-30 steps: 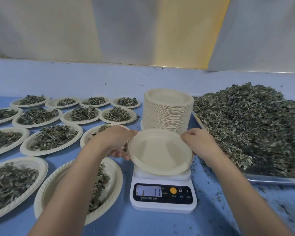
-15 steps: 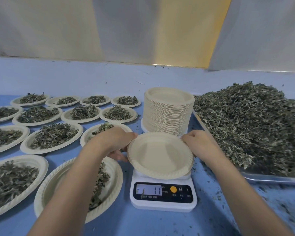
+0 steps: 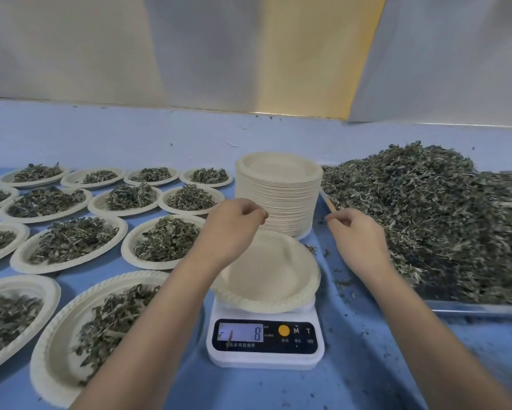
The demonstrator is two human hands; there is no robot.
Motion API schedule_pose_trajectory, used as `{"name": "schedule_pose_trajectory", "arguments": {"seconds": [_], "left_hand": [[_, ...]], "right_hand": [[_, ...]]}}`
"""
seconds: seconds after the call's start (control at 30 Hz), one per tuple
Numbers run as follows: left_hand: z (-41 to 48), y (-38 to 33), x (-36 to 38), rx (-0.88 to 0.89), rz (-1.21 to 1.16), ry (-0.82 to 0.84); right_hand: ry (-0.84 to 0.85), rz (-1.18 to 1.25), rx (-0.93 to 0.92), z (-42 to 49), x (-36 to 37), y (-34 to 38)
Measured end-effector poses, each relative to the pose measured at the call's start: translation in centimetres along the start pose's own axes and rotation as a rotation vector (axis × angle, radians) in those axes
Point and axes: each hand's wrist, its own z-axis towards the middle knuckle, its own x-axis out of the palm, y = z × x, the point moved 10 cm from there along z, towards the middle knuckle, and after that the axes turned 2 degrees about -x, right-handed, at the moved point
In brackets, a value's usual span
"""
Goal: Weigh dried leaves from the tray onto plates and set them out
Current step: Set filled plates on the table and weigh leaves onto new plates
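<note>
The empty plate (image 3: 272, 276) sits on the white scale (image 3: 265, 355) right in front of you, tilted a little so that its 12 o'clock rim stands higher than the near one. The scale's display (image 3: 240, 332) reads 8, with what may be a minus sign at its left edge, though a leaf scrap lying on the glass makes that hard to read. Your left hand (image 3: 237, 220) hovers over the plate's 11 o'clock rim with the fingers loosely curled downward and nothing between them. Your right hand (image 3: 358, 232) hangs out past the plate's 2 o'clock side, above the blue table (image 3: 367, 365), also loosely curled and holding nothing, its thumb and forefinger close together. Neither hand grips the plate. At 12 o'clock from the scale, just behind the plate, stands the tall stack of spare plates (image 3: 278, 196). From 1 to 3 o'clock lies the metal tray (image 3: 470, 307), heaped high with dried leaves (image 3: 426, 220), and loose crumbs are scattered on the table between tray and scale. From 8 round to 11 o'clock the filled plates (image 3: 59, 344) are set out in rows, each carrying its own mound of leaves, the nearest one partly hidden under your left forearm.
</note>
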Motion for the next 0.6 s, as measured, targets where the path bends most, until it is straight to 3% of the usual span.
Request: {"name": "schedule_pose_trajectory", "arguments": {"seconds": [0.17, 0.27, 0.37, 0.5, 0.6], "left_hand": [[0.2, -2.7, 3.4, 0.039, -0.194, 0.072], [0.5, -4.8, 5.0, 0.093, -0.212, 0.094], [0.9, -6.5, 6.3, 0.134, -0.23, 0.109], [1.4, -7.5, 7.3, 0.13, -0.298, 0.118], [1.6, -7.6, 7.5, 0.127, -0.327, 0.121]], "right_hand": [[-0.082, -0.281, -0.057, 1.4, -2.6, -2.8], [-0.01, -0.387, 0.218, 1.6, -2.9, -7.6], [0.166, -0.419, 0.514, 0.2, -1.3, -12.1], [0.317, -0.323, 0.574, 0.0, 0.6, -13.4], [0.362, -0.381, 0.538, 0.3, 1.2, -13.4]]}}
